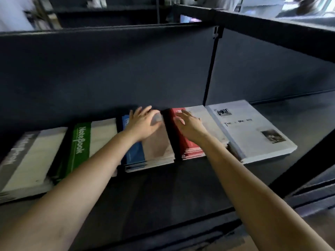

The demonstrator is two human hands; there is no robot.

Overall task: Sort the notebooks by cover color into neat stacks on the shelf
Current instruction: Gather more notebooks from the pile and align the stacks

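Several notebook stacks lie in a row on the dark shelf point(163, 192). From left: a grey-banded stack point(23, 165), a green-banded stack point(81, 142), a blue-banded stack point(137, 154), a red-banded stack point(188, 147), and a white stack with photos point(253, 131) at the right. My left hand point(145, 122) lies flat with straight fingers on the far end of the blue stack. Over the red stack, my right hand point(190, 124) is spread with its fingers extended; whether it touches the cover is unclear. Neither hand holds anything.
The shelf's dark back panel point(108, 73) rises right behind the stacks, with a vertical post point(210, 69) behind the red and white stacks. An upper shelf rail point(272, 28) crosses the top right. Bare shelf surface runs in front of the stacks.
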